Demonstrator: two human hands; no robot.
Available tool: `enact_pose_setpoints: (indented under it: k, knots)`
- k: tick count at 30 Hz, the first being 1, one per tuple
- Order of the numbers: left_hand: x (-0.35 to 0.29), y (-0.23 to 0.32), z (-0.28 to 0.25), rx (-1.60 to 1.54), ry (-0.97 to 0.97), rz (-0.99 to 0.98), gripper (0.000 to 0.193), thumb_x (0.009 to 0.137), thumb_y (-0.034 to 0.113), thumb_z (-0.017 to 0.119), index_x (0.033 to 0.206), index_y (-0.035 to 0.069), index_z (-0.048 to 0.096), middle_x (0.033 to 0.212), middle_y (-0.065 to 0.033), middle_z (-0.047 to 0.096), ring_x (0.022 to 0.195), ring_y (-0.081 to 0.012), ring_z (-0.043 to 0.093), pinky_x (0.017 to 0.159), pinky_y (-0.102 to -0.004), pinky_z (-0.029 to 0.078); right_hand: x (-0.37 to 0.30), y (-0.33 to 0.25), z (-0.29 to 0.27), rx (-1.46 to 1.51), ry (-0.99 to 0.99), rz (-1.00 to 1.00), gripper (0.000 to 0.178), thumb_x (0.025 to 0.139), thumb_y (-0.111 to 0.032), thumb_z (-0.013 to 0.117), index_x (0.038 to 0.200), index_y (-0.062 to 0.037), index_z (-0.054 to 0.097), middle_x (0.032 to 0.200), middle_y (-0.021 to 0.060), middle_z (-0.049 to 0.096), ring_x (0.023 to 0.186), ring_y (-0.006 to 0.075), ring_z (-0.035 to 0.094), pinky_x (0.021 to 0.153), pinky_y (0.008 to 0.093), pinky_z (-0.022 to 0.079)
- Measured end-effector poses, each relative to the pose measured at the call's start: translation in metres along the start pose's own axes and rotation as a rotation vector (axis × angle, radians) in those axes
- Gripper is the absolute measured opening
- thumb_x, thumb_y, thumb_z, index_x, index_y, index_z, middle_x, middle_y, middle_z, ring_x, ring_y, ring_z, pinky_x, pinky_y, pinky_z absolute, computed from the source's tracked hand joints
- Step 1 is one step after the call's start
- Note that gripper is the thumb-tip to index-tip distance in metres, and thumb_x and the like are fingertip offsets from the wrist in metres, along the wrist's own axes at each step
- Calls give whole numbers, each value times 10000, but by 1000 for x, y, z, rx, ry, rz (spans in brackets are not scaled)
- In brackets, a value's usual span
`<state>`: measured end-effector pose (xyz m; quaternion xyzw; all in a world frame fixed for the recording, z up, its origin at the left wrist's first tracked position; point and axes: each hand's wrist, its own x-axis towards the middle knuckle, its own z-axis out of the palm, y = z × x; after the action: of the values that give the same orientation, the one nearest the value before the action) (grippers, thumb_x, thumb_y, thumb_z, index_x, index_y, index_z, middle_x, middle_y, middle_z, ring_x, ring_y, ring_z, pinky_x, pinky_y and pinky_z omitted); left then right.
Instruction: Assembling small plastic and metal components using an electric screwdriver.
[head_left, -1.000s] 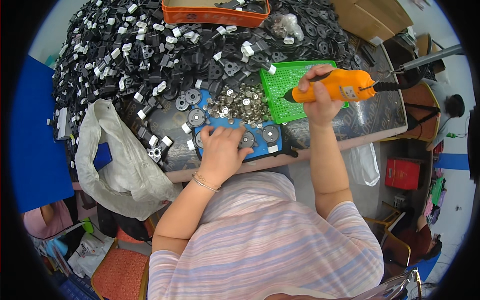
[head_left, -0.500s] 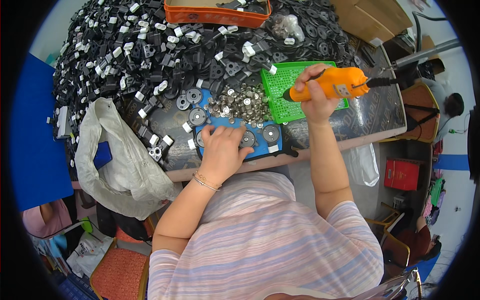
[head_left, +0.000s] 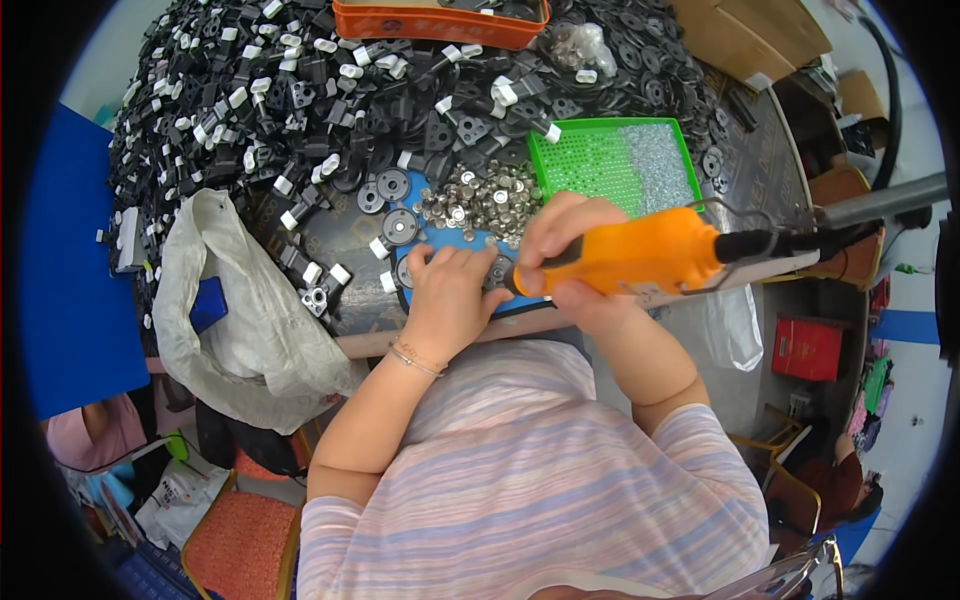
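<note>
My right hand is wrapped round an orange electric screwdriver, its dark nose pointing left and down. The tip is at a black round disc with a metal centre. On the other side of that disc, my left hand is bent over the blue mat, thumb and forefinger against the disc's edge. Its other fingers cover part of another disc. A heap of small silvery metal caps lies just beyond my fingers. Another black disc, joined to a white-tipped piece, lies on the mat's left.
A green perforated tray holds many small screws on its right side. Black parts with white ends are piled across the back, near an orange bin. A whitish sack stands left; a cardboard box sits back right.
My right hand has brought the screwdriver down and left from above the green tray to the disc, uncovering the screws in the tray. My left hand has stayed nearly in place.
</note>
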<state>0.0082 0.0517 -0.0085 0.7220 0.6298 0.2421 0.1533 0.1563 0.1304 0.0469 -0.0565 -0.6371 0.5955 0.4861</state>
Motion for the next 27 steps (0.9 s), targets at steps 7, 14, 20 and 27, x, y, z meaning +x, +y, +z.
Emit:
enact_pose_setpoints:
  k: [7,14,20,27]
  knots:
    - [0,0,0,21,-12,-33,401,673,243,754,1021,83,636,812,-43,628,850,-217,574,883,-424,303,3,6,7,-15,-27,74,275,783,-138,698,966,-18,531,921,121,530,691,149,574,606,253,485]
    - [1,0,-1,17,4,23,251,692,215,720,903,114,630,767,-27,610,819,-211,567,865,-424,306,7,12,6,-127,-120,-34,265,742,-155,706,930,-32,565,817,88,555,686,158,564,607,259,475]
    - [0,-2,0,22,77,95,277,686,237,735,906,106,631,779,-29,617,832,-214,567,873,-428,305,16,20,-3,-98,-198,-106,311,741,-207,726,939,-22,574,814,85,565,665,158,561,591,252,472]
    - [-2,4,-2,8,-16,-10,462,677,293,760,1058,65,633,840,-57,641,898,-227,563,912,-441,292,21,-13,-44,15,291,-132,282,798,-143,652,992,2,507,870,129,538,671,181,549,605,299,479]
